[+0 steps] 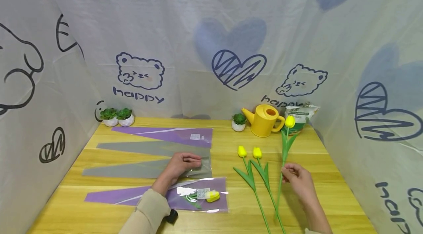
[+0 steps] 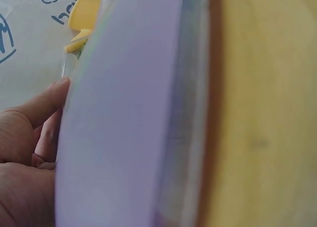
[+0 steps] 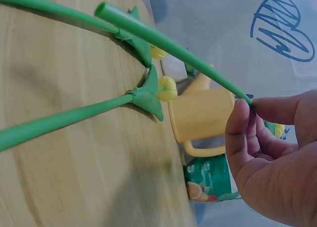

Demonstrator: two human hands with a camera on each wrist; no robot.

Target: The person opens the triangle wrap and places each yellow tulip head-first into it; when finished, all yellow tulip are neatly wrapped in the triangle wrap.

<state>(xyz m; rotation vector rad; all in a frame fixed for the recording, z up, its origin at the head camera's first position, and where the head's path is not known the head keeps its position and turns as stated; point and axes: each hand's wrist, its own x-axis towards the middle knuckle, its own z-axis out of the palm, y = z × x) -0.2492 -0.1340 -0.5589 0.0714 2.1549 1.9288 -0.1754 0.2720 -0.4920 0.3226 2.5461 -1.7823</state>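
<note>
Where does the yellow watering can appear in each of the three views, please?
Head view: the yellow watering can stands at the back of the wooden table, right of centre.
Left wrist view: only a yellow part shows at the top left, above the purple sleeve.
Right wrist view: it is in the middle, tipped sideways in the picture, behind the held tulip stem.
Shared landmark: the wooden table.
</note>
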